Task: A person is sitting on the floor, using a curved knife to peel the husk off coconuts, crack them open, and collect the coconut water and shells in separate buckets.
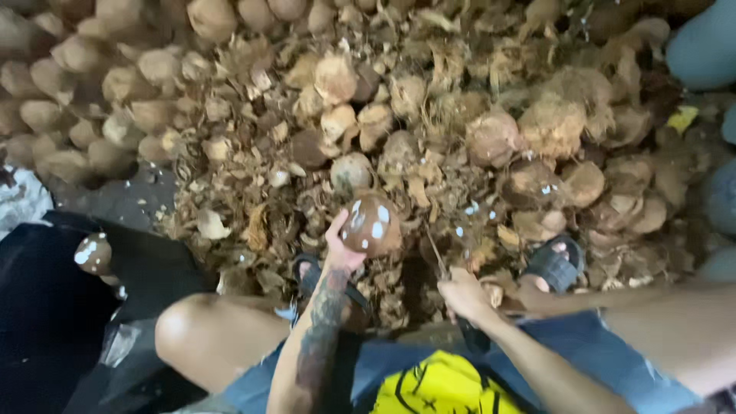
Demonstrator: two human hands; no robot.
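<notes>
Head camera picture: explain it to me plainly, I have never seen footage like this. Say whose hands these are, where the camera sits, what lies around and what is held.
There is no machine here. The one picture comes from a camera worn on a seated person's head, looking down past their knees. The left hand holds up a brown husked coconut with white patches. The right hand has its grip on a thin blade, pointing up towards the coconut. The ground is covered with husk scraps and a pile of coconuts. Another peeled coconut rests on a black surface at left. The feet wear dark sandals.
</notes>
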